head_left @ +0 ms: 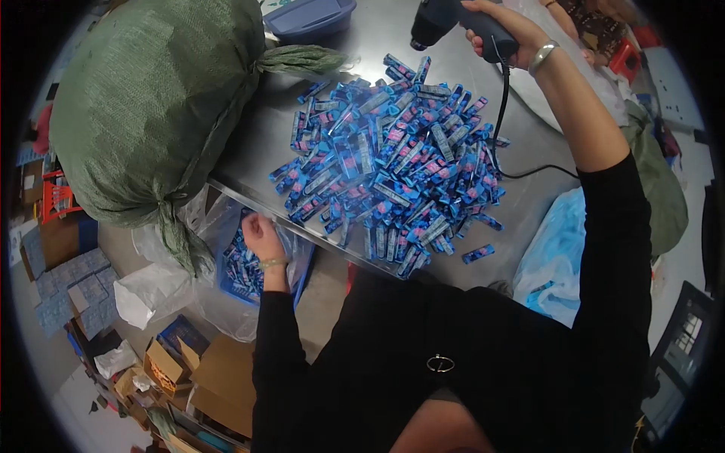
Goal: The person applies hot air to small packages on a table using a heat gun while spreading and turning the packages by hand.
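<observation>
My right hand is wrapped round the handle of a dark heat gun, raised over the far side of the metal table. The gun's black nozzle points left and down, and its cord trails along the right of the pile. Below it lies a heap of small blue and pink packets. Some clear film-wrapped packets rest on top of the heap. At lower left, my left hand is over a plastic-lined blue bin holding similar packets. Its fingers are curled and partly hidden.
A large tied green sack stands at the table's left, with a blue-grey tub behind it. Cardboard boxes are on the floor at lower left. A bag with blue contents sits at right. Another person is at the far right.
</observation>
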{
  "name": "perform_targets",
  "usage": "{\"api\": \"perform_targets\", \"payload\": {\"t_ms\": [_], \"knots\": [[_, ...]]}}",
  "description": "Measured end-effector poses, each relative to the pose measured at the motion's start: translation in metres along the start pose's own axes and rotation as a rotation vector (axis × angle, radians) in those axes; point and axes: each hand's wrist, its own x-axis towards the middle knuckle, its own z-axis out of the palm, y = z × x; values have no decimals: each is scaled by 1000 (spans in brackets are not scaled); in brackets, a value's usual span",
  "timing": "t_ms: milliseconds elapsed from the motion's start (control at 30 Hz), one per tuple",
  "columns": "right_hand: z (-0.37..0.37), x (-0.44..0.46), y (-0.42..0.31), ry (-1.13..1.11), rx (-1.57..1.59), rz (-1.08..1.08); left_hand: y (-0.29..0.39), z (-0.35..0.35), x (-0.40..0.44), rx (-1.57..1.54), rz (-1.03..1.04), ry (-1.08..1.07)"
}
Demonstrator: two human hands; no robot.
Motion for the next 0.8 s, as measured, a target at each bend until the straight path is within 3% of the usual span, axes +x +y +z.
{"api": "perform_targets", "payload": {"t_ms": [67, 133, 233, 267, 300, 367, 433, 467, 533, 567, 633, 767, 800], "knots": [[2, -3, -2, -31, -8, 11, 37, 40, 32, -52, 16, -19], [3, -7, -5, -54, -12, 18, 60, 78, 68, 123, 204, -90], [12, -24, -7, -98, -58, 37, 73, 145, 123, 179, 312, -177], [14, -31, -7, -219, -49, 21, 72, 165, 142, 200, 340, -220], [16, -36, -7, -340, -40, 5, 73, 186, 156, 267, 281, -166], [28, -40, -14, -276, -82, 41, 65, 221, 190, 335, 219, -109], [37, -40, -18, -140, -167, 113, 58, 245, 215, 51, -132, -253], [36, -38, -12, -143, -169, 114, 57, 250, 222, 51, -135, -251], [31, -32, 5, -281, -151, -90, 85, 261, 228, 158, -277, -358], [31, -32, 6, -284, -153, -88, 92, 263, 232, 158, -281, -356], [31, -33, 5, -435, -94, -31, 95, 270, 243, -139, -337, -402], [54, -28, -2, -399, -103, -86, 111, 258, 271, -281, -586, -562], [63, -33, -11, -432, -119, -55, 122, 254, 265, -241, -525, -555]]}}
